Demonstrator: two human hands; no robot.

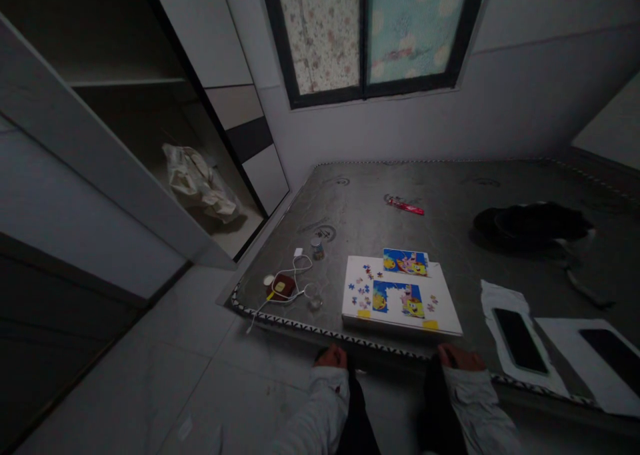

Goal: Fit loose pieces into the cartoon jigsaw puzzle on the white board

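My left hand (331, 357) is curled closed by the near edge of the mattress, below the white board, with nothing visible in it. My right hand (462, 358) is closed too, just past the board's near right corner. Both seem to rest over my dark-trousered knees; the undersides of the fingers are hidden. On the white board (360, 268) lies a partly assembled cartoon jigsaw puzzle (413, 302) with a gap in its middle. Loose puzzle pieces (361, 292) are scattered left of it, a few right. A cartoon picture card (406, 262) lies behind it.
Left of the board are a clear glass cup (314, 297), a small jar (317, 248), a white cable (295, 276) and a brown box (283, 287). Two phones (520, 340) lie right. Farther back are a red packet (406, 206) and a black garment (535, 225).
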